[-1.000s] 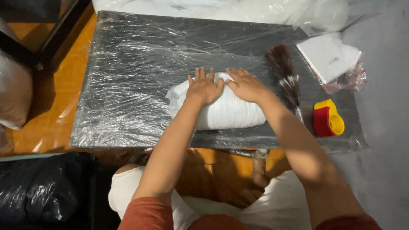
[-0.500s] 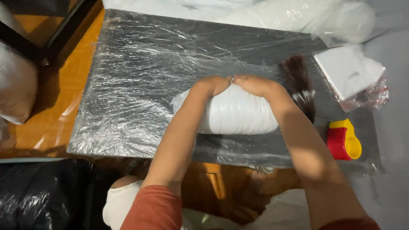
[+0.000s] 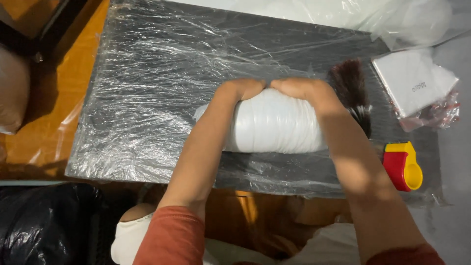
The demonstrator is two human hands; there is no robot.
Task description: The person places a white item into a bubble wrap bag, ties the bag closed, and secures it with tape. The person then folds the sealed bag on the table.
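Bundle [image 3: 274, 125] on table [image 3: 147, 73] — brush [image 3: 351, 91], dispenser [image 3: 405, 164] right.

Dark table [image 3: 147, 73], top wrapped in clear plastic film w/ glare. Left of table: orange-brown wood floor [image 3: 54, 113]. Right of table: grey floor [image 3: 454, 162]. Below table's left corner: black plastic bag [image 3: 44, 225].

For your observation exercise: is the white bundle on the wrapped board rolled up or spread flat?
Rolled up. The white bundle forms a thick cylinder with ridges around it, the left hand and right hand curled over its far edge.
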